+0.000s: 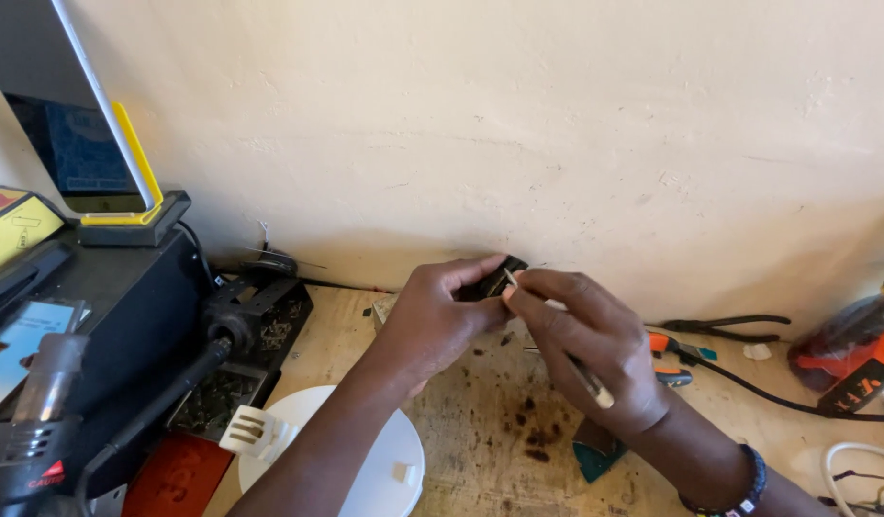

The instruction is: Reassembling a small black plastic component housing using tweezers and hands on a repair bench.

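My left hand [440,321] grips a small black part [497,278] near the wall, fingers curled over its top. My right hand [587,347] holds a thin pale stick-like tool [591,381]; the tool's tip touches the black part at its right side. Both hands hover just above a stained wooden bench [480,431]. What the black part is cannot be told, as my fingers hide most of it.
A black box [107,316] with a phone in a yellow stand [97,144] sits at the left, a hot-air gun [30,421] before it. A white round lid [384,460] lies near. Pliers [681,349], cables and an orange tool [858,364] lie at the right.
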